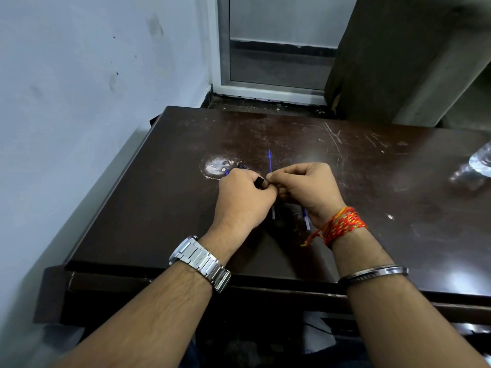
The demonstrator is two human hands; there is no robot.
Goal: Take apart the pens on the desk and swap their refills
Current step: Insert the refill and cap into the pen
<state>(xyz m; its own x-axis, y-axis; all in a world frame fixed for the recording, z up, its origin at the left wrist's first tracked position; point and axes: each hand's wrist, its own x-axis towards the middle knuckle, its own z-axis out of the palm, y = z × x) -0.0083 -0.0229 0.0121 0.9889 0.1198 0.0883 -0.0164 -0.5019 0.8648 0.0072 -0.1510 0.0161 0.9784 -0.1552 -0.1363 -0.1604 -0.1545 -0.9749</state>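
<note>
A dark brown, glossy wooden tabletop (170, 208) shows scratches and a worn whitish patch (216, 167) left of centre. A thin blue pen refill (270, 162) lies on it, pointing away. Two more blue pen parts (306, 220) lie nearer. A crumpled clear plastic item (475, 166) rests at the right edge.

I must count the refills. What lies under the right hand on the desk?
Under the right hand, one blue refill pokes out toward the wrist. The hand covers its remaining length, so anything else beneath cannot be seen.

Single head cam on me, wide-angle, looks forward and down, close over my desk (372, 181).
</note>
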